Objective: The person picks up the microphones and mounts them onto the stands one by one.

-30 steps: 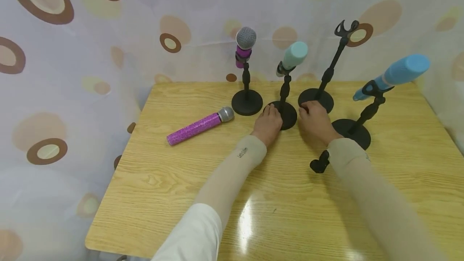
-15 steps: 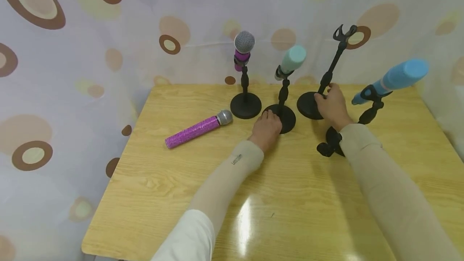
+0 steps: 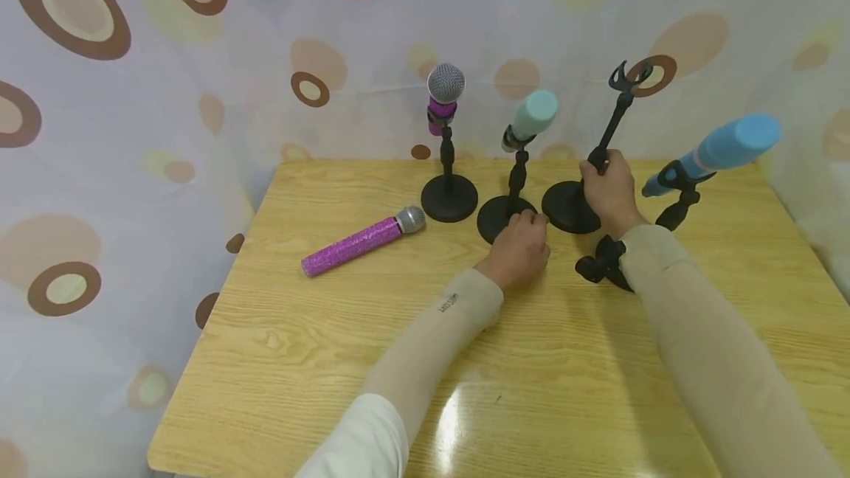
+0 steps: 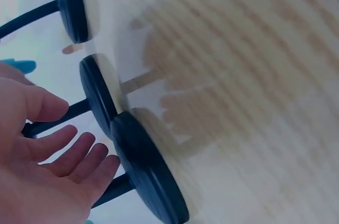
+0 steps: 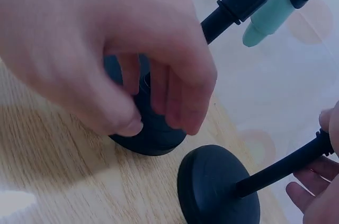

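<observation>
My right hand (image 3: 611,194) grips the lower pole of a black microphone stand (image 3: 614,122) whose clip at the top holds nothing; its round base (image 5: 214,187) shows in the right wrist view. My left hand (image 3: 521,249) hangs beside the base of the stand (image 3: 494,221) that bears a mint-green microphone (image 3: 535,115). In the left wrist view the fingers of the left hand (image 4: 47,176) are loosely bent, with nothing between them. To the right, a blue microphone (image 3: 737,142) sits in a stand partly hidden by my right forearm.
At the left, a glittery purple microphone (image 3: 355,243) with a silver head lies on the wooden table (image 3: 299,375). Behind it stands a purple microphone (image 3: 443,94) in a stand (image 3: 449,198). A dotted cloth (image 3: 372,28) hangs along the back. A black device (image 3: 600,262) is at my right wrist.
My right hand moved up and right from beside the stand's base and took hold of its pole. My left hand drew back from the mint microphone's stand base and shifted right.
</observation>
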`<state>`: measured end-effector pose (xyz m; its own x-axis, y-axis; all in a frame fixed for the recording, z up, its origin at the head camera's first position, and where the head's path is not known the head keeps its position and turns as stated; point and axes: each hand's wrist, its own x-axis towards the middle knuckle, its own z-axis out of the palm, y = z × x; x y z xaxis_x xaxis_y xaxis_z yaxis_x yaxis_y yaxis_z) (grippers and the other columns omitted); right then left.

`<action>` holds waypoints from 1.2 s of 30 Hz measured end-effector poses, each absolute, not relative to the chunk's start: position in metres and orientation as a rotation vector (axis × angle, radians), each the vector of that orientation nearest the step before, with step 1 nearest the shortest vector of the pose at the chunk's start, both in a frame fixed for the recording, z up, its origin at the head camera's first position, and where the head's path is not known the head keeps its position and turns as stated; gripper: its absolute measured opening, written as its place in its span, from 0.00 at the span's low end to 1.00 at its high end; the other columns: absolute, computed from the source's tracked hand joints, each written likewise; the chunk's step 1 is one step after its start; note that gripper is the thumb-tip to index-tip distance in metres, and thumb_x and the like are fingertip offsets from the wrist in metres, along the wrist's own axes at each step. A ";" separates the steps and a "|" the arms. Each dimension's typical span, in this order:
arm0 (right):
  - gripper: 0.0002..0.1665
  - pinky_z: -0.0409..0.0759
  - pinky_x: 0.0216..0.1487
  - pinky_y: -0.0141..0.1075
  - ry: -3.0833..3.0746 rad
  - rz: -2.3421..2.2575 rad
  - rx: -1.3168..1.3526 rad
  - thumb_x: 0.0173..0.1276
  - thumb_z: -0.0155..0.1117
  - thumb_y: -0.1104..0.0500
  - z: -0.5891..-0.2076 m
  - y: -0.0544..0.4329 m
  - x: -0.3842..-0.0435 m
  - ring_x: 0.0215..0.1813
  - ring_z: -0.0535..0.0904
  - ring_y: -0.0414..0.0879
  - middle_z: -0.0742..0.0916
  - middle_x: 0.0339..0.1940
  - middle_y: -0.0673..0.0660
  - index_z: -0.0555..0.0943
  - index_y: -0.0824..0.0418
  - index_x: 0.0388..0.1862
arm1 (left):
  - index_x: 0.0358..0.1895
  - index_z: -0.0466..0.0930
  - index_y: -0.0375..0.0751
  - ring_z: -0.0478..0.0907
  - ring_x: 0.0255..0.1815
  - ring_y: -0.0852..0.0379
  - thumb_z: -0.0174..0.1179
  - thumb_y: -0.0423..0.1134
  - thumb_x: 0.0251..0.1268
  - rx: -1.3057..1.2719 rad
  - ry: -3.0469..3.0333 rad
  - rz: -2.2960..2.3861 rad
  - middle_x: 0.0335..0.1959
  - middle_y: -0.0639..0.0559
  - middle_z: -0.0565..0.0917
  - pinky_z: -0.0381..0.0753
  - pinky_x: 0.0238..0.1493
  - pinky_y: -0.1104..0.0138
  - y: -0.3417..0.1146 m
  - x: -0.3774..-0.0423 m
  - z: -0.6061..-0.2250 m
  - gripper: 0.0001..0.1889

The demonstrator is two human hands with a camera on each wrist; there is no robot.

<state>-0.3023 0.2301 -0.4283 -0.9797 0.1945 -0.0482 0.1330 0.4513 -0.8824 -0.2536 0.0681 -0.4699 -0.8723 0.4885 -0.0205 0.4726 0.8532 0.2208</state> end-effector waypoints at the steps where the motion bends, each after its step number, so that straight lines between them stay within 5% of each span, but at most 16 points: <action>1: 0.35 0.68 0.67 0.55 -2.625 1.574 -0.294 0.80 0.42 0.44 -0.428 0.230 -0.302 0.66 0.68 0.61 0.70 0.65 0.70 0.57 0.69 0.72 | 0.69 0.68 0.39 0.74 0.57 0.53 0.48 0.42 0.77 0.768 2.951 0.323 0.62 0.46 0.75 0.80 0.58 0.68 0.069 -0.253 -0.471 0.22; 8: 0.30 0.66 0.72 0.58 -2.616 1.567 -0.257 0.81 0.41 0.49 -0.428 0.234 -0.299 0.73 0.64 0.64 0.68 0.69 0.72 0.61 0.72 0.67 | 0.70 0.67 0.38 0.75 0.60 0.53 0.47 0.41 0.77 0.802 2.966 0.328 0.63 0.45 0.75 0.78 0.60 0.69 0.070 -0.251 -0.477 0.23; 25: 0.32 0.73 0.60 0.55 -2.641 1.477 -0.096 0.79 0.44 0.43 -0.415 0.223 -0.270 0.62 0.73 0.60 0.75 0.61 0.68 0.67 0.69 0.65 | 0.76 0.57 0.38 0.70 0.69 0.51 0.49 0.43 0.77 0.735 2.938 0.508 0.71 0.44 0.68 0.74 0.67 0.67 0.068 -0.252 -0.471 0.29; 36: 0.30 0.76 0.61 0.59 -2.658 1.424 0.067 0.78 0.51 0.44 -0.416 0.213 -0.238 0.65 0.73 0.62 0.77 0.61 0.67 0.72 0.68 0.62 | 0.71 0.66 0.41 0.73 0.66 0.54 0.48 0.50 0.78 0.920 2.972 0.571 0.65 0.47 0.74 0.75 0.66 0.67 0.059 -0.245 -0.468 0.25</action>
<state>-0.2378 0.2131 -0.4165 -0.9912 0.0202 0.1311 -0.0979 0.5552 -0.8259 -0.2449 0.0587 -0.4681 -0.8305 0.5428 0.1252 0.5505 0.7654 0.3332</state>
